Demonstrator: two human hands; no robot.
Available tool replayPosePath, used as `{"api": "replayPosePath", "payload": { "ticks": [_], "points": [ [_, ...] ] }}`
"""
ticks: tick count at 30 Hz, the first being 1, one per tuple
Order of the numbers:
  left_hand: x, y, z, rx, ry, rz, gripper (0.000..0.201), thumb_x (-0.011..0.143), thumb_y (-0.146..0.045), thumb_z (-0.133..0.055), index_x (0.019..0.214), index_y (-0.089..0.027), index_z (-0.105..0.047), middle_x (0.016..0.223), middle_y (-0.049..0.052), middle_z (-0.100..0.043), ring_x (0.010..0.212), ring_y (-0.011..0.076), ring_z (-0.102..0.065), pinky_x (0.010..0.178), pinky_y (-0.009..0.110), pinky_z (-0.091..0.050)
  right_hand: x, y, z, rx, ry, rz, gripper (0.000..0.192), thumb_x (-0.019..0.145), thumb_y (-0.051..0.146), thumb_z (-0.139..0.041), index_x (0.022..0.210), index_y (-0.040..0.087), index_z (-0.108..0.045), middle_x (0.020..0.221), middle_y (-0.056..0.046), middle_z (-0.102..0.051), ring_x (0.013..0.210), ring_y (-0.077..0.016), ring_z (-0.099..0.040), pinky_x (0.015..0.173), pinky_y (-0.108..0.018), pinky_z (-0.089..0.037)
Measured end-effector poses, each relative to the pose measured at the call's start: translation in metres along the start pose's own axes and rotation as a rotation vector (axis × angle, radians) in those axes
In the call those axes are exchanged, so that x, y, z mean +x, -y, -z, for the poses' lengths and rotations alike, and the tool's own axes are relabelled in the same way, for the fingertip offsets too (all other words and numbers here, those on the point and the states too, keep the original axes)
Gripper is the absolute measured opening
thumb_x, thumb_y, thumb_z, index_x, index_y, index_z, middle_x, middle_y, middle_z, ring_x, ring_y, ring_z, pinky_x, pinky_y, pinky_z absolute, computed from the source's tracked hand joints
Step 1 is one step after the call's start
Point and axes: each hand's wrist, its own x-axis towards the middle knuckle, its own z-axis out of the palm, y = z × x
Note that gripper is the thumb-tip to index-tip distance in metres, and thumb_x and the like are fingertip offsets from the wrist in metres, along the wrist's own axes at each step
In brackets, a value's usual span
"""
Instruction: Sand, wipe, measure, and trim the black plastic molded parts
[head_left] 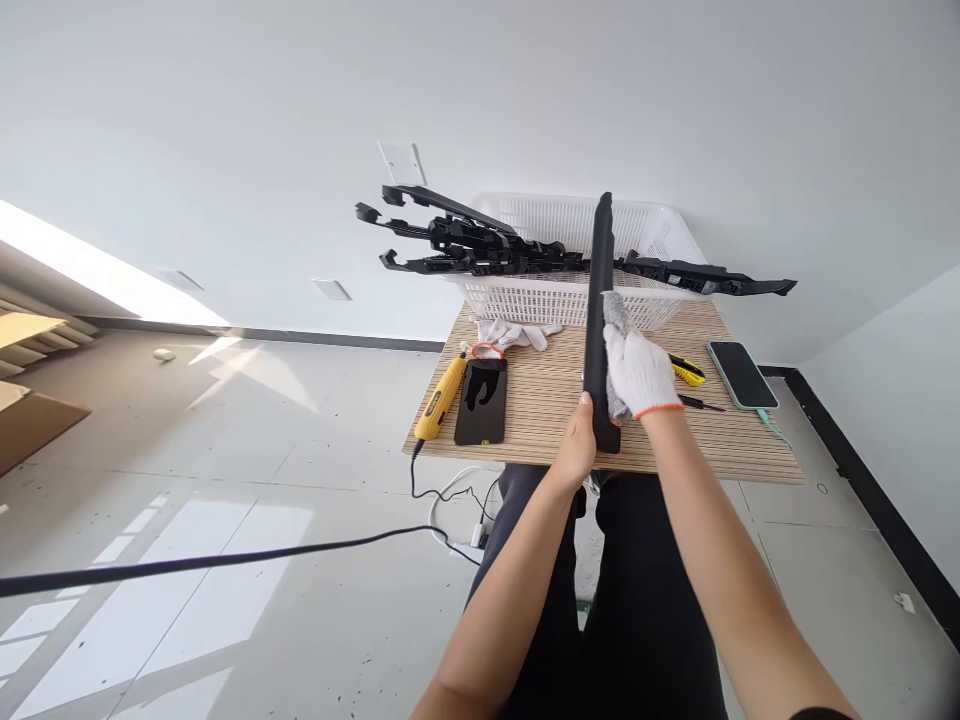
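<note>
Black strip (597,320): long, narrow, matte, in one piece. Held up off any surface, long axis near enough 12-to-6, slight lean. Placed off view centre toward 3 o'clock. Stepped edge on the 3 o'clock side up near the 12 o'clock end; squarish at the 6 o'clock end, small foot poking out toward 4.

Grey cloth (616,307): soft, fuzzy, bunched. Pressed along the strip's 3 o'clock side, lower half. Showing at its 12 and 6 ends, middle mostly covered.
</note>
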Motion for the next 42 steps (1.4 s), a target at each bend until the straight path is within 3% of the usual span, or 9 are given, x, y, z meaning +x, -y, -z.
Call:
{"api": "replayPosePath", "payload": {
  "ticks": [3,5,7,9,14,19,25,36,42],
  "points": [
    [-0.002,0.001,0.001,-0.058,0.009,0.042,0.071,0.087,-0.080,-0.038,0.078,-0.016,-0.066,0.076,0.009,-0.072,0.090,0.0264,-0.072,0.090,0.040,-0.053,0.014,-0.027,0.007,0.040,0.008,-0.143,0.060,0.103,0.050,-0.030,0.123,0.008,-0.069,0.101,-0.023,-0.074,0.097,-0.0340,-0.072,0.085,-0.044,-0.053],
    [-0.003,0.001,0.001,-0.055,0.031,0.050,0.071,0.085,-0.082,-0.041,0.075,-0.016,-0.065,0.073,0.008,-0.071,0.084,0.0244,-0.071,0.083,0.036,-0.054,0.007,-0.042,0.012,0.146,-0.108,-0.198,0.070,0.102,0.057,-0.024,0.107,0.010,-0.074,0.091,-0.021,-0.074,0.090,-0.0338,-0.072,0.080,-0.044,-0.053],
    [-0.003,0.002,0.001,-0.032,0.035,0.056,0.069,0.084,-0.081,-0.043,0.077,-0.016,-0.066,0.075,0.008,-0.071,0.081,0.0231,-0.071,0.078,0.034,-0.054,-0.014,-0.049,0.018,0.268,-0.273,-0.128,0.073,0.103,0.057,-0.019,0.105,0.010,-0.075,0.090,-0.020,-0.074,0.091,-0.0313,-0.072,0.080,-0.042,-0.054],
    [-0.002,0.004,0.002,-0.019,0.027,0.051,0.068,0.086,-0.080,-0.042,0.079,-0.016,-0.068,0.077,0.008,-0.073,0.083,0.0234,-0.071,0.079,0.034,-0.054,-0.041,-0.046,0.024,0.351,-0.349,0.001,0.068,0.104,0.053,-0.019,0.118,0.011,-0.071,0.103,-0.019,-0.074,0.101,-0.0284,-0.071,0.087,-0.040,-0.054],
    [-0.004,0.003,0.002,-0.046,-0.023,0.023,0.058,0.092,-0.068,-0.045,0.105,-0.019,-0.074,0.107,0.011,-0.077,0.120,0.0300,-0.065,0.106,0.041,-0.047,-0.086,-0.018,0.020,0.287,-0.158,0.274,0.051,0.104,0.043,-0.032,0.139,0.020,-0.061,0.143,-0.008,-0.060,0.137,-0.0243,-0.052,0.111,-0.040,-0.046],
    [-0.007,-0.001,0.000,-0.030,-0.022,-0.062,0.051,0.097,-0.058,-0.046,0.127,-0.023,-0.068,0.139,0.007,-0.065,0.147,0.0265,-0.041,0.124,0.042,-0.028,-0.062,-0.013,0.009,0.167,-0.091,0.212,0.055,0.104,0.043,-0.031,0.146,0.015,-0.054,0.148,-0.011,-0.054,0.138,-0.0282,-0.051,0.107,-0.043,-0.050],
    [-0.008,-0.001,-0.001,-0.067,-0.053,-0.030,0.050,0.096,-0.057,-0.047,0.123,-0.022,-0.069,0.132,0.009,-0.069,0.146,0.0262,-0.043,0.123,0.043,-0.031,-0.049,-0.020,0.007,0.210,-0.091,0.262,0.052,0.104,0.042,-0.032,0.147,0.022,-0.053,0.150,-0.007,-0.053,0.136,-0.0267,-0.053,0.109,-0.043,-0.049],
    [-0.007,0.000,0.001,-0.108,-0.134,0.030,0.043,0.092,-0.055,-0.056,0.106,-0.018,-0.074,0.113,0.009,-0.076,0.129,0.0296,-0.060,0.110,0.042,-0.046,-0.125,-0.013,0.004,0.262,0.024,0.326,0.050,0.105,0.038,-0.032,0.144,0.020,-0.057,0.149,-0.007,-0.054,0.138,-0.0233,-0.052,0.113,-0.040,-0.047],
    [-0.003,0.001,0.000,-0.092,-0.135,-0.014,0.045,0.096,-0.054,-0.049,0.115,-0.019,-0.072,0.131,0.009,-0.069,0.141,0.0281,-0.049,0.118,0.041,-0.037,-0.113,-0.007,0.002,0.187,-0.064,0.249,0.050,0.105,0.039,-0.031,0.143,0.021,-0.058,0.145,-0.007,-0.058,0.134,-0.0245,-0.055,0.110,-0.042,-0.049]
  ]
}}
